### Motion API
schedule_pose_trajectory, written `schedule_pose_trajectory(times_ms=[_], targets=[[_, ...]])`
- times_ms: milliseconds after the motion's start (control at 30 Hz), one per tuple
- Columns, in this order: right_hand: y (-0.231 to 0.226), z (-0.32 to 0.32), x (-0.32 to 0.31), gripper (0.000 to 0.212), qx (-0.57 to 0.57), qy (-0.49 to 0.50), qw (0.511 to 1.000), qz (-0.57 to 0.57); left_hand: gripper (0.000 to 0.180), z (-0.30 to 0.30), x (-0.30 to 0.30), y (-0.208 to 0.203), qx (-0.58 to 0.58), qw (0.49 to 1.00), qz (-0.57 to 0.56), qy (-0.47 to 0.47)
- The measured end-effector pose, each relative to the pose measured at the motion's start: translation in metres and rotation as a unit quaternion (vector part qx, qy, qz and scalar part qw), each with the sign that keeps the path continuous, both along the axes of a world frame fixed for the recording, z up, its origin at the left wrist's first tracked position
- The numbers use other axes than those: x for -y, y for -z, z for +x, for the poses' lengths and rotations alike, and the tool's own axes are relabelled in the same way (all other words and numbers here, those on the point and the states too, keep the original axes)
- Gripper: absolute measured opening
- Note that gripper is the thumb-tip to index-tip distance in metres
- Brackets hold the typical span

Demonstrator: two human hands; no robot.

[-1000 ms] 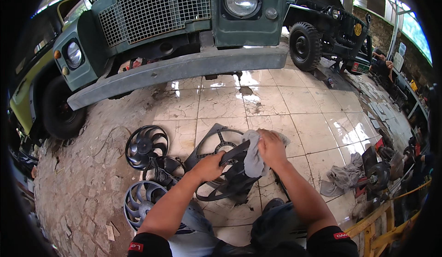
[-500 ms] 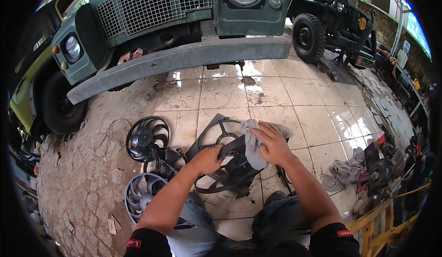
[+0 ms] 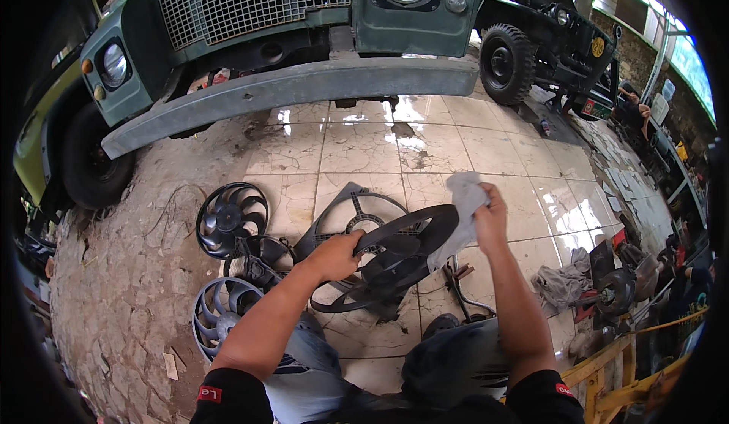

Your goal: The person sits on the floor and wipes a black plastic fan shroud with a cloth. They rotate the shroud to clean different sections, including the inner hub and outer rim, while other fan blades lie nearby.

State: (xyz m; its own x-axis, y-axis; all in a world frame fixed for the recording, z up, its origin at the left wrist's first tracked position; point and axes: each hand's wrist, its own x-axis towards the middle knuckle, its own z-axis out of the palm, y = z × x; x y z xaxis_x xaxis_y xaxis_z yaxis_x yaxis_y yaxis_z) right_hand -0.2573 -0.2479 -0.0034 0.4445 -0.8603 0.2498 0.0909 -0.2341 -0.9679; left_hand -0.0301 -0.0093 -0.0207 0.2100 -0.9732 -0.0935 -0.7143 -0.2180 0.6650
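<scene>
My left hand (image 3: pixel 336 256) is closed on the rim of a black ringed fan (image 3: pixel 433 234), which is tilted up off the floor in front of my knees. To the right of its ring, my right hand (image 3: pixel 492 215) grips a light grey rag (image 3: pixel 462 196), hanging down beside the rim; whether the cloth touches the fan I cannot tell. A black fan shroud (image 3: pixel 325 234) with a round opening lies on the tiles behind the fan, partly covered by it.
Another black fan (image 3: pixel 231 220) and a grey fan (image 3: pixel 203 318) lie left. Hand tools (image 3: pixel 461 286) rest by my right knee. A grey cloth heap (image 3: pixel 563 280) and metal parts lie right, near a yellow wooden frame (image 3: pixel 607 371). A green vehicle's bumper (image 3: pixel 304 90) spans ahead.
My right hand has drawn the rag off the fan's rim, up and to the right. The fan has turned, showing more of its ring, still in my left hand.
</scene>
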Motion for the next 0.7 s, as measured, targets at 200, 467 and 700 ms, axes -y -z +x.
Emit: schedule_pose_trajectory(times_ms=[200,467,700], targets=[[0.004,0.025,-0.072,0.044,-0.153,-0.206,0.853,-0.454,0.048,0.001,-0.005,0.004,0.014,1.000,-0.002,0.012],[0.039,-0.005,0.009,0.045,-0.261,-0.053,0.962,-0.067,0.039,0.001,-0.006,-0.002,-0.006,1.000,0.004,-0.024],[0.009,0.041,-0.079,0.048,-0.174,-0.152,0.829,-0.509,0.033,0.003,-0.005,0.009,0.014,0.999,-0.025,-0.029]])
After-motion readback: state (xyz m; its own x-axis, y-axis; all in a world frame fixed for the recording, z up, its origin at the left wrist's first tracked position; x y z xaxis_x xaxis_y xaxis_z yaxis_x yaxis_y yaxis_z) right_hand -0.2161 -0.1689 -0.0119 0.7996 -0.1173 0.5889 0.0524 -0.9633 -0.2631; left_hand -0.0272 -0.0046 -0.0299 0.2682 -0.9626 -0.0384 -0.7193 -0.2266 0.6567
